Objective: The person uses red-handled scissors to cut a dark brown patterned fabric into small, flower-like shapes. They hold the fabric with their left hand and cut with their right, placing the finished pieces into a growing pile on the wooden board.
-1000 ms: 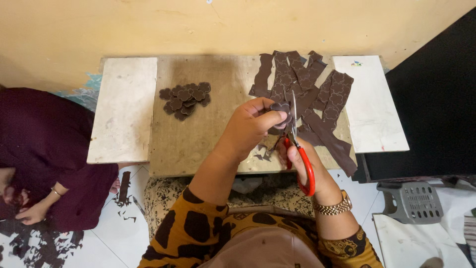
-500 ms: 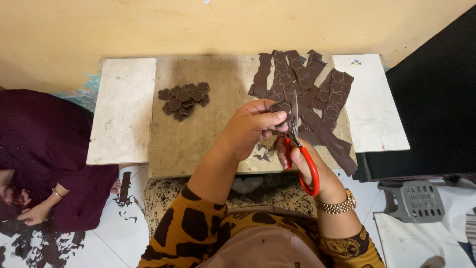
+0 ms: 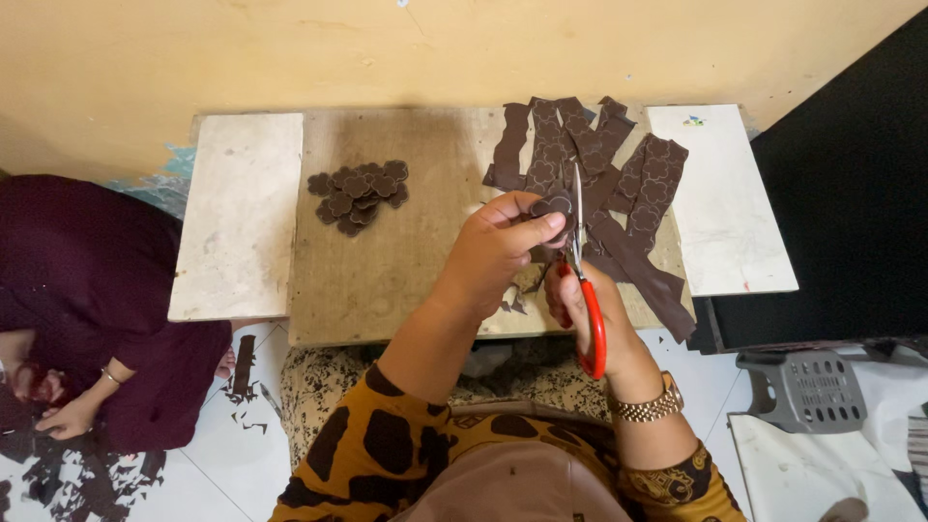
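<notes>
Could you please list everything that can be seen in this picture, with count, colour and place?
cut-out shapes: one small pile, dark brown, on the wooden board, left of middle.
patterned strips: a loose heap, dark brown, on the board's right part.
wooden board: one, brown, on the low table.
pale slabs: two, whitish, at either end of the board.
plastic basket: one, grey, on the floor at right.
other person's hand: one, lower left, among dark scraps.
scissors: one pair, red handles, in the right hand.
small brown piece: one, pinched by the left hand.
left hand: centre.
right hand: just beside it.
</notes>
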### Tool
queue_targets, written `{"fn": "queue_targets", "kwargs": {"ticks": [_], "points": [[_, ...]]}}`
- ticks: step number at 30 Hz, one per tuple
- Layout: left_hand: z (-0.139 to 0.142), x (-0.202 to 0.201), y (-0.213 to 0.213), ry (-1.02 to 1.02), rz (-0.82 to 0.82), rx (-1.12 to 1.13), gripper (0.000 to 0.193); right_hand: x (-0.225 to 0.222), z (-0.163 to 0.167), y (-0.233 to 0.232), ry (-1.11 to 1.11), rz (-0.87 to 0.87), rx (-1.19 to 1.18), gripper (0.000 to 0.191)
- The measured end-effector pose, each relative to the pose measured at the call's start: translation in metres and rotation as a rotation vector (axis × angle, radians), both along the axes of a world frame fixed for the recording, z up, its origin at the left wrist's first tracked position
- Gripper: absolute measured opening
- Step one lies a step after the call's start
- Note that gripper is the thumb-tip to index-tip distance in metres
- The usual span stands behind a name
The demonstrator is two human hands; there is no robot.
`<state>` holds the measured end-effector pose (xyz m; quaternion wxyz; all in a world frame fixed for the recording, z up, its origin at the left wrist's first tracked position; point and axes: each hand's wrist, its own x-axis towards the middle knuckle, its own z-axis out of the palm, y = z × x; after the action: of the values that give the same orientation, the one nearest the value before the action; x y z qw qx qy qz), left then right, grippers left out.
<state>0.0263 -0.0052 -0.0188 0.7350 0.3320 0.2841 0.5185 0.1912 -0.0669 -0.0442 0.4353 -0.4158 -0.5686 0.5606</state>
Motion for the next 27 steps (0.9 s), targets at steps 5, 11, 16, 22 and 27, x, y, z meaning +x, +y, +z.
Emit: {"fn": "queue_targets", "kwargs": {"ticks": [5,11,16,22,27], "points": [[-0.003,0.007,-0.001,0.03,0.088,0.034,0.013,-0.004,-0.003,-0.002,-0.033,-0.074,0.014,0.054],[-0.006,0.006,0.001,0.054,0.105,0.044,0.012,-0.003,-0.001,-0.002,0.001,-0.058,-0.032,0.053],[-0.005,-0.003,0.002,0.073,0.094,0.038,0.012,0.0,0.0,-0.001,-0.038,-0.032,-0.038,0.054],[0.0,-0.013,0.003,0.129,0.099,0.041,0.014,0.002,-0.002,0.0,-0.018,-0.013,-0.067,0.054],[0.003,-0.015,0.003,0.147,0.108,0.074,0.015,0.003,-0.006,0.001,-0.073,-0.021,-0.055,0.056]]}}
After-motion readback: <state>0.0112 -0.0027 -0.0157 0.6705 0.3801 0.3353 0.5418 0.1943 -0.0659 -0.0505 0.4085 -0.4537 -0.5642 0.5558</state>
